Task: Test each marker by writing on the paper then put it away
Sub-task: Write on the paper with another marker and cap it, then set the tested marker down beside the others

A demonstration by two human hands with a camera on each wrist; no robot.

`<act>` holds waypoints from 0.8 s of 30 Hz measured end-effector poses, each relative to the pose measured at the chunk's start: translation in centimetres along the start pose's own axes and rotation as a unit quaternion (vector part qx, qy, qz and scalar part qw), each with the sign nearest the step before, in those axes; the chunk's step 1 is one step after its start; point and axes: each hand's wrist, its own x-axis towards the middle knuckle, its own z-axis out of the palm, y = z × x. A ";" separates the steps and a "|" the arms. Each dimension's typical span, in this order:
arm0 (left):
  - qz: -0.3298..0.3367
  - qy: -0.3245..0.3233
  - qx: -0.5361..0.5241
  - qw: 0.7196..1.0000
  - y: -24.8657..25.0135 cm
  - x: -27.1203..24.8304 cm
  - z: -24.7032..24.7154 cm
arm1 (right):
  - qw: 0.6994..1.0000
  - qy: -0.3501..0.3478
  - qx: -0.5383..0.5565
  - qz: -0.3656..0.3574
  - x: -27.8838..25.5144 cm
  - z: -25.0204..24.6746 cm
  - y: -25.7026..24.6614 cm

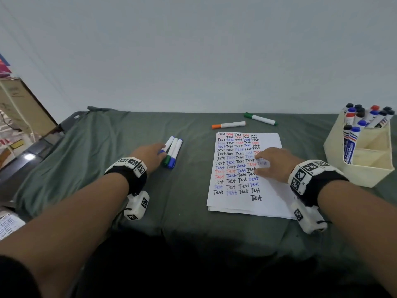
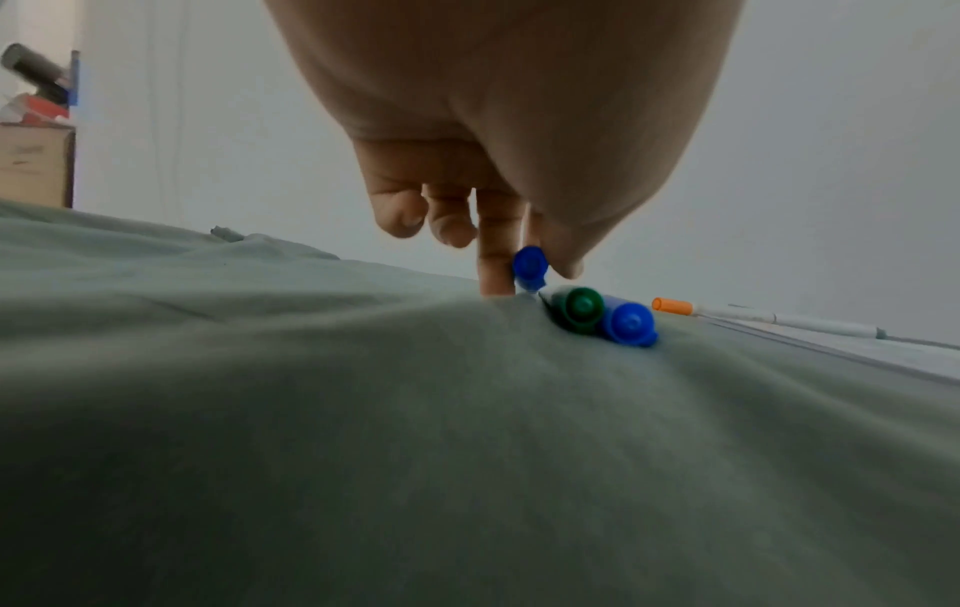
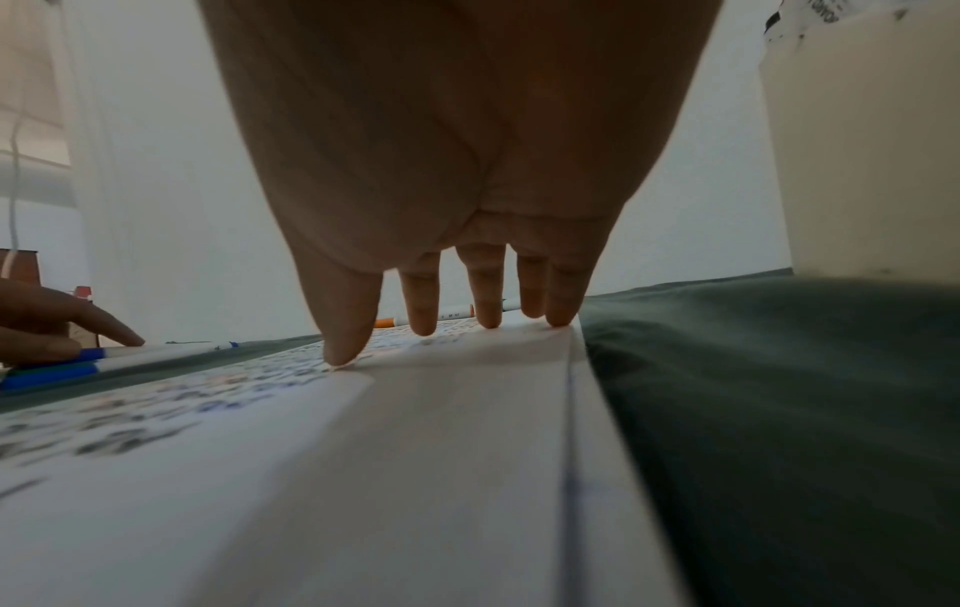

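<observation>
Blue-capped marker (image 2: 530,267) pinched by left hand (image 1: 150,154); right hand (image 1: 274,163) flat on paper (image 1: 234,203).

Worktop (image 1: 193,207) draped in a wrinkled grey-green cloth (image 1: 86,147), set against a pale wall. Lying on the cloth: stack of white paper (image 1: 242,203) covered in rows of "Test"; three markers (image 1: 173,150) side by side left of the paper; orange-capped marker (image 1: 228,125) and green-capped marker (image 1: 260,118) just beyond its far edge; cream organizer (image 1: 365,166) at right, holding upright markers.
</observation>
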 end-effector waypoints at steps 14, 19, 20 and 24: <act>0.027 -0.006 -0.073 0.997 -0.2 0.8 0.7 | 1.000 0.022 -0.009 0.004 1.2 0.0 1.8; 0.014 0.005 -0.069 0.998 -0.1 1.2 0.8 | 1.000 0.008 -0.023 0.014 1.6 -0.5 2.8; 0.011 0.007 -0.067 0.998 0.0 1.3 0.8 | 0.999 0.009 -0.027 0.017 1.6 -0.7 3.1; 0.013 0.022 -0.045 0.999 1.1 2.1 0.1 | 0.999 0.010 -0.039 0.030 1.7 -1.0 4.2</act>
